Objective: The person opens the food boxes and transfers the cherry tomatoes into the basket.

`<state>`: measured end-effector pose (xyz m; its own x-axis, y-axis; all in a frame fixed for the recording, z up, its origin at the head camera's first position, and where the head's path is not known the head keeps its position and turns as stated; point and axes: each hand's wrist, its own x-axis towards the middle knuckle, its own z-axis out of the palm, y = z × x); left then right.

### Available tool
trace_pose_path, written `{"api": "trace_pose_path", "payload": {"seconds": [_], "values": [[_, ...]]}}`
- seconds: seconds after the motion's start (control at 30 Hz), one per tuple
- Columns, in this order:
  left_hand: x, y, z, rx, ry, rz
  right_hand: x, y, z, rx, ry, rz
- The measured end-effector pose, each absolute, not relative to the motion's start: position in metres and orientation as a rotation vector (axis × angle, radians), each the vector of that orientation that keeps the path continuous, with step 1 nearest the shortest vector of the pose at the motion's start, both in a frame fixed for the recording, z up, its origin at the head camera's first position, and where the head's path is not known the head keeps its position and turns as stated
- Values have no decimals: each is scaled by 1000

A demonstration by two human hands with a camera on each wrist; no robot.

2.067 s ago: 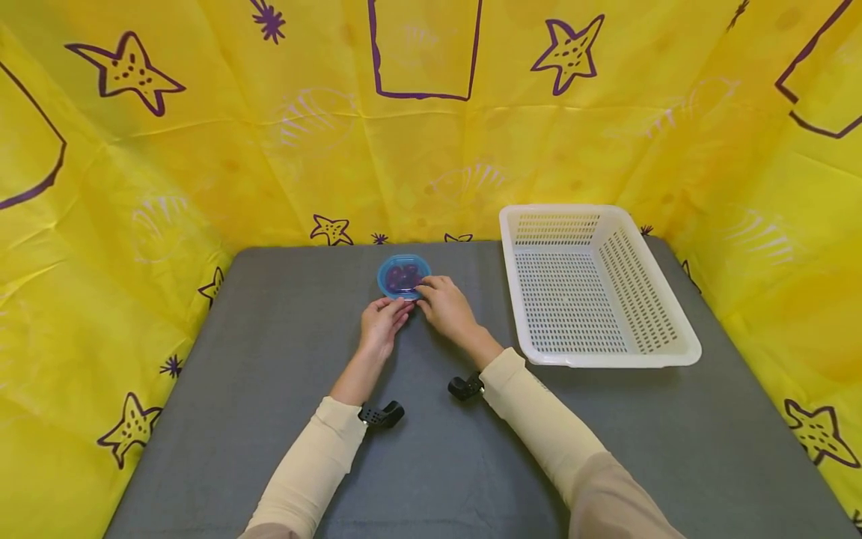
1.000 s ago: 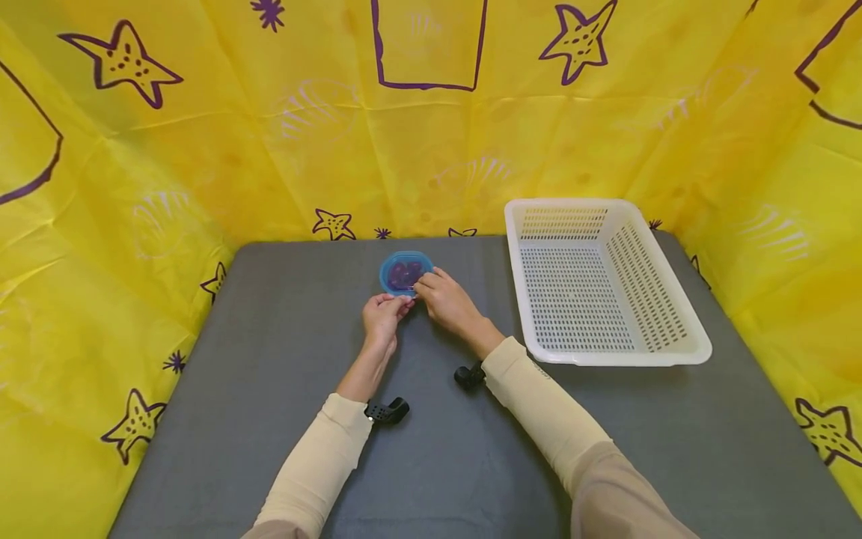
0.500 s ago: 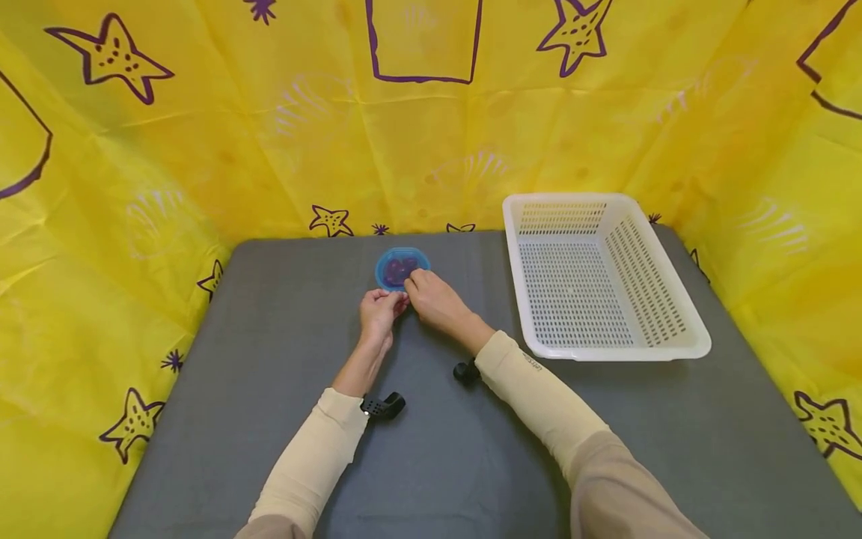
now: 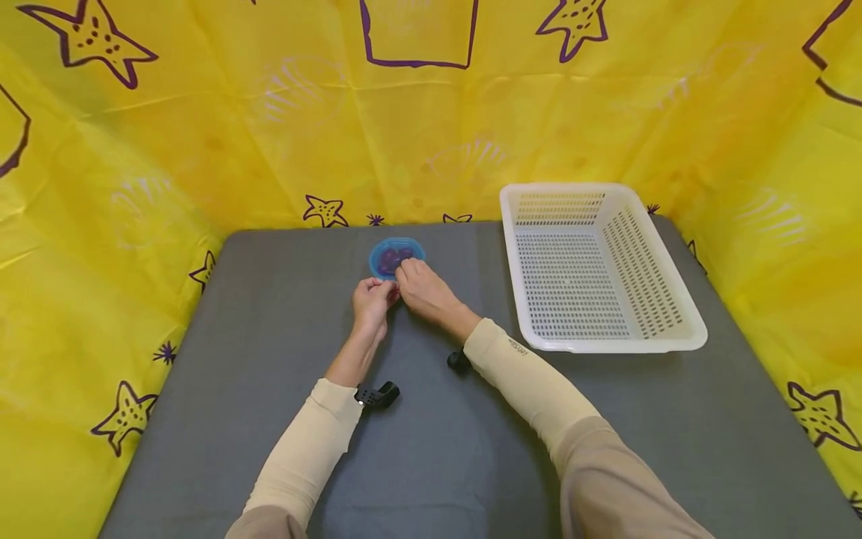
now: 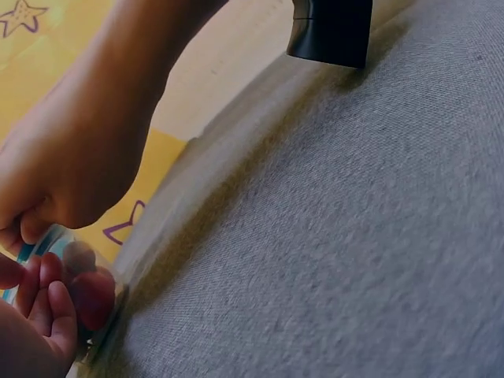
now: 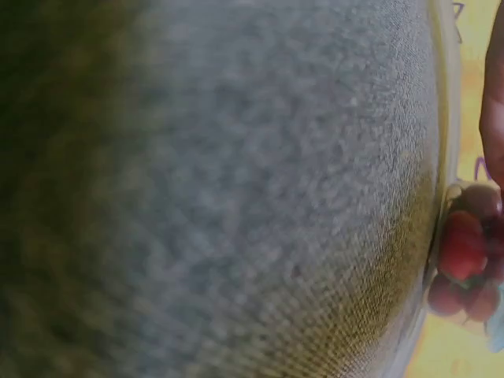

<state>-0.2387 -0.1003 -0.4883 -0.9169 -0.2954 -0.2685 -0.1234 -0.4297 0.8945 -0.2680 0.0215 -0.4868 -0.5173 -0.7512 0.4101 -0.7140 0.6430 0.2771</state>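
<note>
A small clear tub with a blue lid [image 4: 408, 245] stands near the far edge of the grey table. Dark red, round fruits [image 4: 389, 262] show through it; the right wrist view gives a closer look at the red fruits [image 6: 462, 246] behind the clear wall. At the tub's near rim, my left hand [image 4: 369, 305] pinches the edge with thumb and fingers. My right hand [image 4: 429, 296] grips the same rim just to the right, its fingers curled and its knuckles covering part of the lid. In the left wrist view, the left fingers [image 5: 59, 315] lie against the tub wall.
A white perforated plastic basket [image 4: 575, 292] stands to the right of the hands. The grey cloth-covered table [image 4: 283, 329] ends at a yellow curtain [image 4: 404, 150] behind and on both sides. Black wrist cameras [image 4: 378, 394] hang below both forearms.
My right hand has slid left along the near rim toward the left hand, and its fingers are more curled. Both hands stay at the tub. The head view has tilted down slightly.
</note>
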Motion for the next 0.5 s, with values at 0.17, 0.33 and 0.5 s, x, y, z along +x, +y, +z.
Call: {"api": "trace_pose_path", "payload": {"seconds": [0.17,0.33,0.5], "values": [[-242,-102,-486,621,-1653,-2483,-270,19,-486,1127,-2314,-115],[-243,-104,-485,638,-1671,-2485,-271,18,-487,1128,-2274,-138],[-243,-108,-485,623,-1679,-2504,-273,18,-484,1149,-2285,-163]]}}
